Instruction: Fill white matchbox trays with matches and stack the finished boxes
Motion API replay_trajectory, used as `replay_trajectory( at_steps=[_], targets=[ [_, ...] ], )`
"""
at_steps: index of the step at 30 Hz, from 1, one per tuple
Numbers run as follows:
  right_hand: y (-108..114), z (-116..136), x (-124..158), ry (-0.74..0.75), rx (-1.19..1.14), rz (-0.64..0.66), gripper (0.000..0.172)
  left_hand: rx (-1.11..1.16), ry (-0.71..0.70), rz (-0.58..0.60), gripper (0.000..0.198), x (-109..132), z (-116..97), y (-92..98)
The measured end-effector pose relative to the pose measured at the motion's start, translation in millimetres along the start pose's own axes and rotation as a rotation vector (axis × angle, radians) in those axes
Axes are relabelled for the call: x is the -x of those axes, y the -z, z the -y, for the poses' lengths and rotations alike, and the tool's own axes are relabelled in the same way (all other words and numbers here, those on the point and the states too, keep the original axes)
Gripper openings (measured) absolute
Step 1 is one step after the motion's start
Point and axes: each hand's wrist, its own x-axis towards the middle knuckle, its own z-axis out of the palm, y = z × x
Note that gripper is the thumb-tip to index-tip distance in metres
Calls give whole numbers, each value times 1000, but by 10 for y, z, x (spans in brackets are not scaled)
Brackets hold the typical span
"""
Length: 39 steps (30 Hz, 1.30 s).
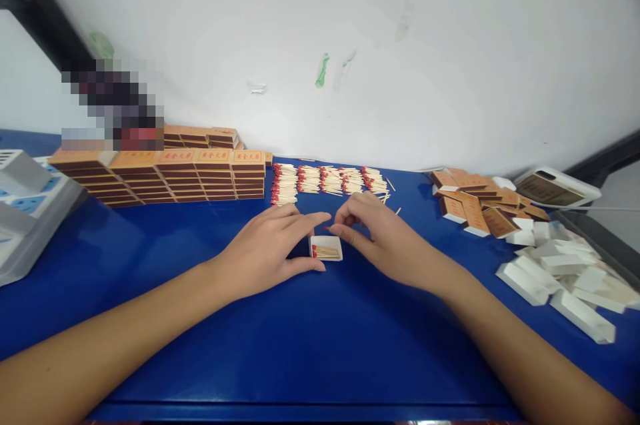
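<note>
A small white matchbox tray (pixel 326 248) with red-tipped matches in it lies on the blue table (pixel 300 338). My left hand (pixel 270 248) grips the tray's left end between thumb and forefinger. My right hand (pixel 380 231) is at the tray's right side, fingers curled and pinched over it; what they pinch is hidden. Just beyond the hands lie several bundles of loose matches (pixel 327 181) in a row.
Stacks of orange matchboxes (pixel 165 178) stand at the back left. Orange outer sleeves (pixel 480 201) and white empty trays (pixel 560 271) are heaped at the right. A phone (pixel 555 188) lies at far right, a white device (pixel 25 205) at far left. A white wall is behind.
</note>
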Motion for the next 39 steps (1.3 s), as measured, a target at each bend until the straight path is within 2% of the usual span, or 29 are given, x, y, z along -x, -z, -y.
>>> replay_trajectory(
  at_steps=[3, 6, 10, 12, 15, 18, 20, 23, 26, 29, 31, 33, 35, 39],
  targets=[
    [-55, 206, 42, 44, -10, 76, 14, 12, -2, 9, 66, -2, 0, -2],
    [1, 142, 44, 41, 21, 55, 14, 11, 10, 10, 66, 3, 1, -5],
    [341, -361, 101, -47, 195, -92, 18, 4, 23, 11, 66, 16, 13, -12],
    [540, -688, 171, -106, 273, -85, 18, 6, 12, 8, 65, 20, 21, -15],
    [735, -1070, 268, -184, 275, 33, 23, -1, 6, 8, 65, 21, 27, -17],
    [777, -1206, 308, -233, 240, 155, 30, -3, 5, 10, 65, 17, 23, -13],
    [755, -1156, 306, -243, 223, 178, 39, -3, 5, 10, 66, 13, 17, -8],
    [677, -872, 273, -206, 166, 113, 42, -5, 11, 14, 67, 8, 9, -2],
    [510, -413, 211, -106, 79, 58, 30, -3, 16, 22, 68, 4, 6, 1],
    [259, 9, 144, -6, 53, 87, 19, -1, 12, 17, 69, 2, 7, 3],
    [111, 171, 111, 46, 71, 129, 13, 1, 5, 9, 68, 2, 7, 3],
    [38, 212, 90, 71, 83, 142, 10, 4, -2, 3, 68, 4, 8, 2],
    [63, 129, 78, 55, 78, 108, 11, 8, -2, 1, 68, 8, 9, -2],
    [322, -383, 84, -50, 186, -83, 14, 14, 5, -1, 67, 16, 16, -11]
  ],
)
